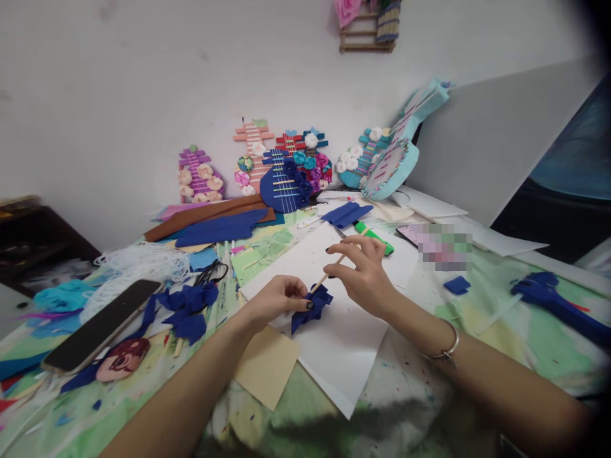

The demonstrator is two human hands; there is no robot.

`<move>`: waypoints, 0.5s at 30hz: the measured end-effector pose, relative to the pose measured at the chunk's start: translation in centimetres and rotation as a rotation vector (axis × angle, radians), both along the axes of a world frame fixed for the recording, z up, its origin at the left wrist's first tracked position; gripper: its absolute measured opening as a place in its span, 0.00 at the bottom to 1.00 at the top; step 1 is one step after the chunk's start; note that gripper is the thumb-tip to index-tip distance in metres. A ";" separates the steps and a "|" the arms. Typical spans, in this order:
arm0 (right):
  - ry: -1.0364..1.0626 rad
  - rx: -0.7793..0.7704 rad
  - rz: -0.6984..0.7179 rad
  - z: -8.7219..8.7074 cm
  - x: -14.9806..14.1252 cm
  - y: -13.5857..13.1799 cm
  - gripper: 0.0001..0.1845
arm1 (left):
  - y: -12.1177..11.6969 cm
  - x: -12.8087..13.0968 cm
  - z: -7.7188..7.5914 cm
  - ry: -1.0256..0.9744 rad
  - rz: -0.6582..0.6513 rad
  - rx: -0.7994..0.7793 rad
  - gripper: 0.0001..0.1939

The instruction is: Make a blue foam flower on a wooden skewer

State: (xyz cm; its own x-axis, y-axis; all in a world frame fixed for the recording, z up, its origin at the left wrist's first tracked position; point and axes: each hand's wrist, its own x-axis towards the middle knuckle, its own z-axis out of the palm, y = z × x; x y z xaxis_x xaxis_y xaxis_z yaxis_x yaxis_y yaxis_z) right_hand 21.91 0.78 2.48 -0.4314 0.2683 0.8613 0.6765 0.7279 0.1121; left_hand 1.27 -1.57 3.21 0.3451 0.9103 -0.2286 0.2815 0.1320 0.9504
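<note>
Over the white paper (353, 356), my left hand (284, 298) pinches a piece of dark blue crepe paper (317, 306), crumpled with pointed edges. My right hand (365, 270) holds a thin wooden stick (333, 270) between thumb and fingers. The stick slants down, and its lower end meets the blue paper by my left fingertips. A bracelet sits on my right wrist. Just beyond my right hand lies a green box cutter (375, 238). A tan paper square (268, 366) is partly under the near left side of the white sheet.
Several decorated paper guitars (281, 184) lean against the wall. At left are a phone (102, 324), white string (128, 273) and blue scraps (188, 312). A blue glue gun (563, 305) and a small folded blue piece (457, 285) lie at right. Blue crepe sheets (222, 227) are at the back.
</note>
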 end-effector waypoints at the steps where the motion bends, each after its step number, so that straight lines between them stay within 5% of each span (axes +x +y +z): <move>1: 0.001 0.001 0.002 0.0 0.0 0.0 0.14 | 0.0 0.0 0.0 0.003 -0.001 0.000 0.12; 15: 0.008 -0.021 0.041 -0.2 0.0 -0.1 0.14 | 0.0 -0.1 -0.2 0.015 0.002 -0.018 0.12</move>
State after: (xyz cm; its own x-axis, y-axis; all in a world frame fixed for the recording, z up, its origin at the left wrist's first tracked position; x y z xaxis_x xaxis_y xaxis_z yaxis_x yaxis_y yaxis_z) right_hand 21.95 0.66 2.31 -0.4354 0.2688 0.8592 0.6467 0.7573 0.0908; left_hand 1.16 -1.56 3.06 0.3401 0.9066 -0.2498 0.2952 0.1493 0.9437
